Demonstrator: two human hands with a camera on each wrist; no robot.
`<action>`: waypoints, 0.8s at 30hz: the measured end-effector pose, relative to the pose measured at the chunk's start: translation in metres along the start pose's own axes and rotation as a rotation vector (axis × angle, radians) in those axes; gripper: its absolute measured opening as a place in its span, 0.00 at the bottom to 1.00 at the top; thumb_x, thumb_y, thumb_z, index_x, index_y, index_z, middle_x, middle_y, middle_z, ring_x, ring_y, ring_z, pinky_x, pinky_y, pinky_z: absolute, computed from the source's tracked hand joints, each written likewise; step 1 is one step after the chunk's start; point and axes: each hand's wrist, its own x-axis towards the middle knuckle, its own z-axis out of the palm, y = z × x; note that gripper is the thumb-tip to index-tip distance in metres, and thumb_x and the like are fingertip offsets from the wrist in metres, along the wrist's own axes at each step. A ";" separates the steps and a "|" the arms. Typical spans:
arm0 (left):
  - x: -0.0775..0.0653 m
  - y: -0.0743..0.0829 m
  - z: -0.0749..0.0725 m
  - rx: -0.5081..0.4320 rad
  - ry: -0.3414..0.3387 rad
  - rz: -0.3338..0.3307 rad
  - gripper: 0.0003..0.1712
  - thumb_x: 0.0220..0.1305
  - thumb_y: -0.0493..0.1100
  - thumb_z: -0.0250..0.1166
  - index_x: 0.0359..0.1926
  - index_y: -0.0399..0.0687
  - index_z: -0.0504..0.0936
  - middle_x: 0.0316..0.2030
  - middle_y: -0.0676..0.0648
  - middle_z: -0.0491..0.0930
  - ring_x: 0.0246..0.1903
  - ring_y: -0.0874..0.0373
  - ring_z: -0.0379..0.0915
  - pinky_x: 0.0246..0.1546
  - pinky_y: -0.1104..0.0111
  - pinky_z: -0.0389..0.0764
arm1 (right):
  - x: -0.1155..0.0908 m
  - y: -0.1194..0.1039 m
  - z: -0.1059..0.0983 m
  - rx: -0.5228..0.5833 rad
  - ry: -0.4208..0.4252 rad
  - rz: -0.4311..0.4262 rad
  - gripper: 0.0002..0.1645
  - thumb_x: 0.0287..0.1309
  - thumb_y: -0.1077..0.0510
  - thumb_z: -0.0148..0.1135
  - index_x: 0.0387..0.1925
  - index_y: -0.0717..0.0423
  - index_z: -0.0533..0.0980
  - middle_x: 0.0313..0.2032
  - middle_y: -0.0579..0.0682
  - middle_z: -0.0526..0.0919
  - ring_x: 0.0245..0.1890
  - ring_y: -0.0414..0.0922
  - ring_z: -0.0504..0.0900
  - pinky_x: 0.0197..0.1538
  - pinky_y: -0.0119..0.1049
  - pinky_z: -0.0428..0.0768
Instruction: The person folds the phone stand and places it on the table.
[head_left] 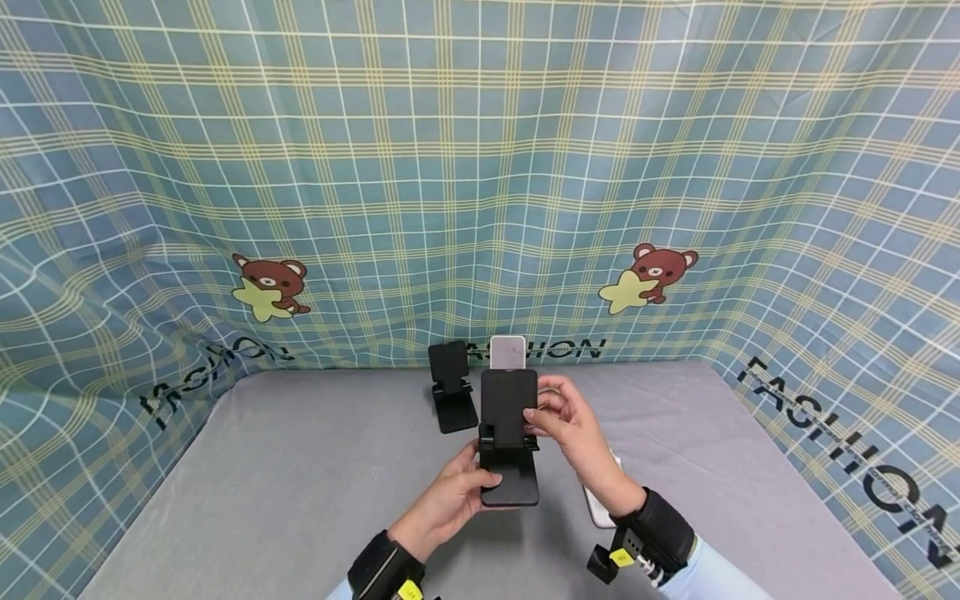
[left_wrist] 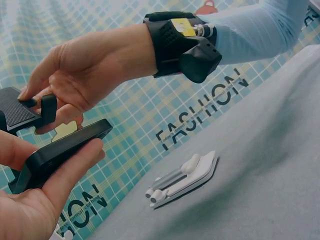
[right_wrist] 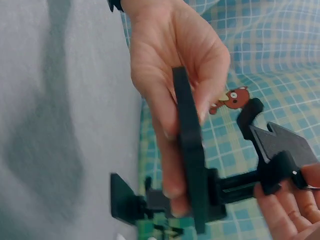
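Both hands hold a black folding phone stand [head_left: 508,408] above the grey table, its upper plate raised over the base. My left hand [head_left: 448,496] grips the base, the thumb on top and fingers underneath. With thumb and fingers, my right hand [head_left: 570,429] pinches the right edge of the upper plate. In the right wrist view that plate [right_wrist: 191,145] appears edge-on between the right thumb and fingers, joined by a hinged arm to the part in the left hand [right_wrist: 292,210]. The left wrist view has the base [left_wrist: 67,150] close up.
Behind, to the left, another black phone stand [head_left: 452,387] stands unfolded. A white stand [head_left: 507,352] is partly hidden behind the held one. Below my right wrist lies a folded white stand [left_wrist: 185,180]. Checked cloth [head_left: 480,167] encloses the table's back and sides.
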 end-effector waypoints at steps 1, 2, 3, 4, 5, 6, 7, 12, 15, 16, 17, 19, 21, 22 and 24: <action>0.000 0.000 0.000 0.000 0.001 0.001 0.42 0.62 0.28 0.50 0.72 0.38 0.39 0.63 0.31 0.65 0.55 0.50 0.74 0.52 0.56 0.79 | 0.001 -0.001 -0.001 -0.024 -0.005 -0.009 0.24 0.59 0.63 0.60 0.56 0.55 0.65 0.40 0.53 0.79 0.38 0.42 0.82 0.45 0.40 0.83; 0.000 0.000 0.000 0.000 0.005 0.001 0.41 0.62 0.27 0.50 0.71 0.38 0.40 0.62 0.32 0.66 0.55 0.51 0.74 0.52 0.56 0.79 | 0.001 -0.003 -0.002 -0.057 -0.006 -0.024 0.24 0.59 0.62 0.61 0.56 0.56 0.66 0.42 0.54 0.79 0.40 0.42 0.81 0.45 0.39 0.82; 0.000 0.001 0.001 0.001 0.008 0.003 0.41 0.62 0.27 0.50 0.71 0.37 0.40 0.61 0.32 0.66 0.54 0.51 0.75 0.52 0.57 0.79 | 0.002 -0.004 -0.004 -0.092 -0.001 -0.044 0.24 0.58 0.62 0.61 0.56 0.56 0.66 0.43 0.55 0.78 0.41 0.43 0.80 0.46 0.39 0.81; 0.000 0.001 0.001 0.001 0.011 0.002 0.41 0.61 0.27 0.50 0.71 0.37 0.40 0.61 0.32 0.67 0.54 0.51 0.75 0.51 0.57 0.79 | 0.003 -0.006 -0.005 -0.124 0.006 -0.068 0.25 0.58 0.61 0.62 0.56 0.56 0.67 0.45 0.56 0.77 0.43 0.44 0.79 0.48 0.39 0.80; -0.001 0.001 0.001 -0.001 0.015 0.001 0.41 0.61 0.27 0.50 0.71 0.38 0.41 0.61 0.33 0.68 0.54 0.51 0.75 0.51 0.57 0.79 | 0.003 -0.007 -0.006 -0.152 0.013 -0.092 0.26 0.57 0.60 0.63 0.57 0.56 0.67 0.48 0.56 0.76 0.46 0.46 0.77 0.51 0.41 0.78; -0.001 0.001 0.001 -0.001 0.018 0.001 0.41 0.61 0.26 0.50 0.71 0.38 0.41 0.61 0.33 0.68 0.54 0.51 0.75 0.51 0.57 0.79 | 0.004 -0.008 -0.007 -0.175 0.018 -0.112 0.29 0.57 0.60 0.64 0.58 0.55 0.66 0.51 0.56 0.74 0.50 0.48 0.75 0.53 0.42 0.76; -0.001 0.001 0.001 0.001 0.019 0.000 0.41 0.61 0.26 0.50 0.71 0.38 0.41 0.60 0.33 0.68 0.54 0.51 0.75 0.51 0.58 0.79 | 0.005 -0.009 -0.008 -0.191 0.017 -0.127 0.32 0.56 0.59 0.65 0.60 0.53 0.64 0.55 0.56 0.72 0.54 0.50 0.73 0.57 0.45 0.73; -0.001 0.000 0.001 0.009 0.027 -0.003 0.42 0.61 0.27 0.50 0.72 0.38 0.40 0.62 0.31 0.65 0.55 0.49 0.74 0.52 0.59 0.79 | 0.009 -0.006 -0.010 -0.218 -0.067 -0.096 0.50 0.54 0.53 0.68 0.71 0.39 0.49 0.71 0.51 0.53 0.70 0.56 0.55 0.67 0.60 0.58; -0.001 -0.001 0.002 0.011 0.031 -0.005 0.41 0.61 0.27 0.51 0.71 0.38 0.41 0.62 0.31 0.65 0.55 0.49 0.74 0.52 0.59 0.79 | 0.011 0.001 -0.006 -0.201 -0.151 -0.018 0.53 0.53 0.52 0.69 0.72 0.36 0.47 0.71 0.49 0.52 0.70 0.55 0.54 0.66 0.59 0.62; -0.001 -0.001 0.002 0.011 0.033 -0.007 0.41 0.61 0.27 0.51 0.71 0.38 0.42 0.61 0.31 0.65 0.55 0.49 0.75 0.52 0.59 0.79 | 0.012 0.004 -0.005 -0.188 -0.181 0.013 0.52 0.52 0.53 0.69 0.72 0.36 0.48 0.70 0.50 0.55 0.69 0.55 0.57 0.64 0.57 0.65; 0.000 -0.001 0.002 0.013 0.030 -0.007 0.41 0.61 0.28 0.51 0.71 0.38 0.42 0.61 0.31 0.65 0.55 0.49 0.74 0.52 0.60 0.79 | 0.013 0.007 -0.004 -0.177 -0.211 0.042 0.50 0.52 0.53 0.69 0.71 0.38 0.50 0.68 0.51 0.59 0.66 0.55 0.60 0.61 0.54 0.68; 0.000 -0.001 0.003 0.017 0.026 -0.007 0.40 0.61 0.28 0.52 0.70 0.38 0.42 0.61 0.32 0.65 0.55 0.49 0.74 0.51 0.60 0.80 | 0.013 0.013 -0.001 -0.155 -0.263 0.098 0.45 0.52 0.54 0.69 0.68 0.44 0.56 0.62 0.54 0.66 0.60 0.53 0.66 0.55 0.46 0.73; 0.000 -0.002 0.003 0.020 0.023 -0.007 0.40 0.61 0.28 0.52 0.70 0.38 0.43 0.61 0.32 0.66 0.55 0.49 0.74 0.51 0.61 0.80 | 0.014 0.017 0.000 -0.147 -0.301 0.133 0.41 0.51 0.54 0.69 0.65 0.51 0.61 0.57 0.56 0.70 0.55 0.51 0.70 0.52 0.41 0.73; 0.000 -0.002 0.003 0.024 0.024 -0.007 0.40 0.61 0.28 0.52 0.70 0.38 0.43 0.61 0.32 0.66 0.54 0.49 0.75 0.51 0.61 0.80 | 0.014 0.019 0.001 -0.146 -0.315 0.146 0.40 0.51 0.54 0.69 0.64 0.53 0.62 0.55 0.57 0.72 0.53 0.51 0.71 0.51 0.40 0.74; 0.000 -0.002 0.003 0.030 0.024 -0.008 0.40 0.61 0.27 0.51 0.70 0.38 0.42 0.61 0.32 0.66 0.54 0.50 0.75 0.51 0.60 0.80 | 0.015 0.021 0.001 -0.156 -0.323 0.152 0.39 0.51 0.54 0.69 0.63 0.56 0.64 0.53 0.57 0.74 0.51 0.49 0.72 0.50 0.39 0.74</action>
